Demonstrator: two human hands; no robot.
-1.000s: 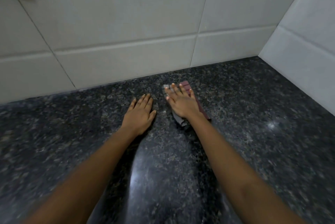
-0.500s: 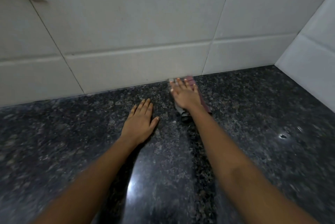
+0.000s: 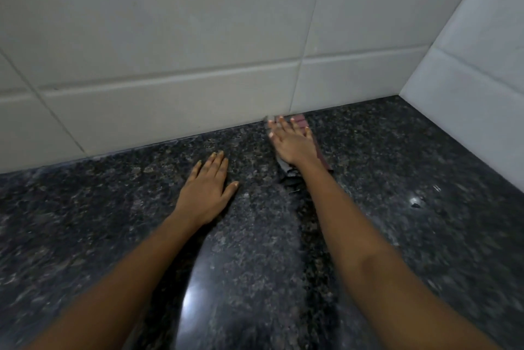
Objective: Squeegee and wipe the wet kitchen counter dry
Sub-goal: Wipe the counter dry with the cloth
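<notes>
The counter (image 3: 397, 168) is dark speckled granite with a shiny streak down its middle. My right hand (image 3: 292, 142) presses flat on a folded grey and maroon cloth (image 3: 317, 151), whose far end reaches the base of the back wall. Most of the cloth is hidden under the palm and fingers. My left hand (image 3: 207, 188) rests flat on the bare stone to the left of the cloth, fingers spread, holding nothing. No squeegee is in view.
White tiled walls (image 3: 170, 37) rise behind the counter and on the right (image 3: 467, 71), meeting in a corner at the far right. A small bright glint (image 3: 415, 202) lies on the stone right of my right forearm.
My right hand has pushed the cloth away from me until it reaches the back wall. My left hand has stayed flat in the same spot.
</notes>
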